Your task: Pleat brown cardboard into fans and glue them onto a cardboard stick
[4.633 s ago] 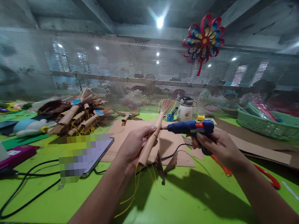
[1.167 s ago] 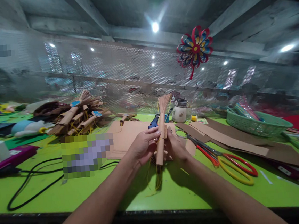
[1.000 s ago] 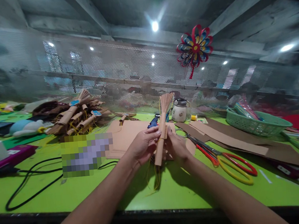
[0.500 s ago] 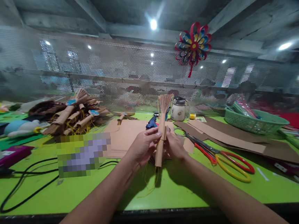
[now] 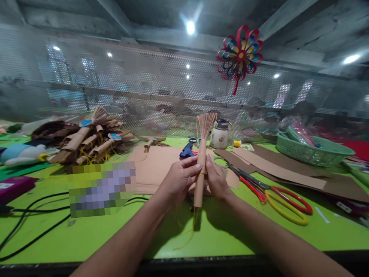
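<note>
A rolled brown paper broom point(image 5: 201, 163) stands nearly upright over the green table point(image 5: 92, 237), its fringed fan at the top and yellow strings trailing from its lower end. My left hand point(image 5: 177, 183) grips the roll from the left, fingers closed round its middle. My right hand point(image 5: 217, 179) presses against the roll from the right, fingers pinched on it. Behind the hands lies the blue glue gun point(image 5: 187, 149) on sheets of brown cardboard point(image 5: 154, 167).
A pile of finished paper brooms point(image 5: 87, 140) lies at the back left. Red and yellow scissors point(image 5: 275, 195) rest right of my hands, beside brown paper strips point(image 5: 281, 171) and a green basket point(image 5: 313, 153). A black cable point(image 5: 27, 230) loops at the left. A small jar point(image 5: 219, 137) stands behind.
Earlier my right hand held the glue gun at the broom; it now lies on the table and both hands hold the roll. In the last second the hands barely moved.
</note>
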A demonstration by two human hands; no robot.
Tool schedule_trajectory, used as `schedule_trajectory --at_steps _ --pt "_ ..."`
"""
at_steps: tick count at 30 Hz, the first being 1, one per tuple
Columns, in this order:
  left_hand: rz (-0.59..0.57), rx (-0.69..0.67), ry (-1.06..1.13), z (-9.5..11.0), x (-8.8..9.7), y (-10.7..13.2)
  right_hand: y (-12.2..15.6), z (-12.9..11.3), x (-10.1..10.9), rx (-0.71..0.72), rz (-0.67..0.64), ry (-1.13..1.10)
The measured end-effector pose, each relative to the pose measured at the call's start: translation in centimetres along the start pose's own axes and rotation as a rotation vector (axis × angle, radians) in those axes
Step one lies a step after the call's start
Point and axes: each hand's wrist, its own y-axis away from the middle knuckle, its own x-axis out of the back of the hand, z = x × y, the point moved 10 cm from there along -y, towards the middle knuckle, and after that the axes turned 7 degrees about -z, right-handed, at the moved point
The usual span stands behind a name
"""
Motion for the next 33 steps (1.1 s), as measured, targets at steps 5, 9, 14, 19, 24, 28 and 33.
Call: schedule_trajectory --at_steps 5,9,14,19,24,28,33 --pt "-0.026 0.008 0.027 0.4 -0.6 0.3 0.0 -0.5 -0.5 -0.007 -0.095 -0.075" --pt "-0.066 0.0 0.054 1.0 -1.1 0.5 0.0 -0.2 -1.2 -0.066 -0.157 -0.268" --pt "-0.092 0.005 0.038 1.0 -1.2 0.6 -0.1 0.2 -1.2 -0.11 -0.158 -0.354" --pt "-0.108 0.022 0.011 0.7 -1.4 0.6 0.0 -0.1 -0.9 -0.106 -0.139 -0.265" --pt "-0.031 0.012 0.007 0.0 -0.8 0.3 0.1 -0.6 0.3 -0.073 0.002 -0.015" --pt "-0.033 0.029 0.011 -0.5 -0.5 0.0 0.0 -0.3 0.3 -0.082 0.001 -0.009" --pt "-0.047 0.031 0.062 -0.2 -0.4 0.1 0.0 0.3 -0.9 -0.128 -0.099 -0.196"
